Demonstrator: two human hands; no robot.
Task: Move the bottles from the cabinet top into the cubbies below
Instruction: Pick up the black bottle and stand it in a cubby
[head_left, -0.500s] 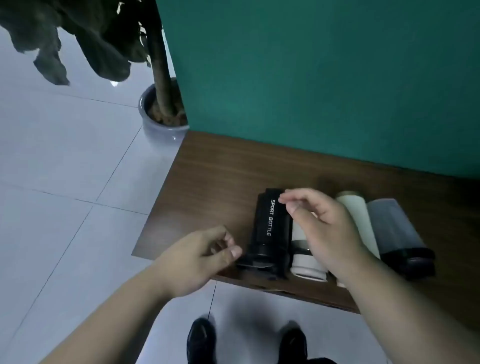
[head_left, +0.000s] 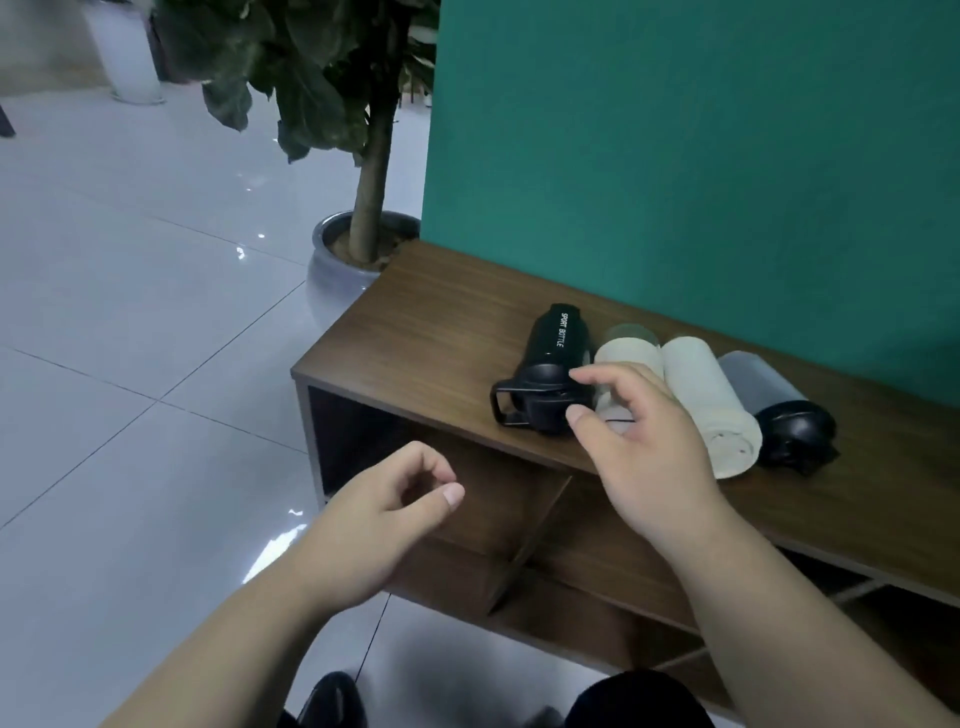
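Several bottles lie side by side on the wooden cabinet top (head_left: 441, 322): a black "SPORT BOTTLE" (head_left: 558, 345) with a loop-handled cap, a cream bottle (head_left: 626, 353) partly hidden by my right hand, a second cream bottle (head_left: 706, 400), and a grey bottle with a black cap (head_left: 763, 387). My right hand (head_left: 639, 441) hovers over the black bottle's cap, fingers apart and curled, holding nothing. My left hand (head_left: 384, 514) is lower, in front of the open cubbies (head_left: 467, 509), fingers loosely curled and empty.
A potted plant (head_left: 358, 244) stands on the tiled floor at the cabinet's far left end. A green wall (head_left: 675, 156) backs the cabinet. Diagonal wooden dividers (head_left: 530, 540) split the cubbies. My dark shoes (head_left: 327, 701) show at the bottom.
The view has lowered and pulled back, so the cubbies now show. My right hand slid from the black bottle's body toward its cap end. The left hand dropped below the cabinet top.
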